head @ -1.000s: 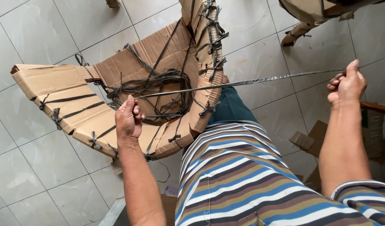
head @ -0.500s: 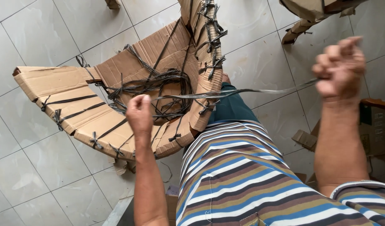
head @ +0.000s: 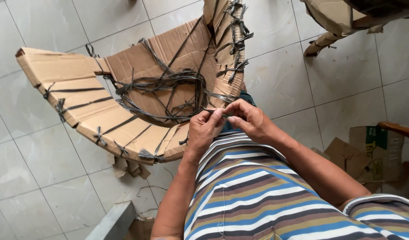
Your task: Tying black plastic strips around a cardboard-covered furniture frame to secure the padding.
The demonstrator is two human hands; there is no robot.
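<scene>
Centrally, both hands met over the near edge of the cardboard frame (head: 124,98), which rested against the person's knee above the tiled floor (head: 302,75). The left hand (head: 203,130) was clenched, its fingers (head: 214,119) pinching the end of a dark grey plastic strap (head: 213,110). The right hand (head: 249,121) lay touching the left, its fingers (head: 233,109) also closed on the same strap, thumb and forefinger pressed together. The strap ran from the pinch back into the tangle of straps (head: 169,84) at the middle of the frame, where many strands crossed and looped over one another. Further strap ties (head: 233,49) ran along the upright cardboard panel at the right of the frame, and short knotted ends stood along the lower curved edge (head: 120,144).

The person wore a striped shirt (head: 258,195) in blue, brown and white. Loose cardboard scraps (head: 364,151) lay on the floor to the right, and another cardboard piece (head: 338,18) stood at the top right corner. A grey block (head: 113,220) sat at the bottom, beside the left forearm.
</scene>
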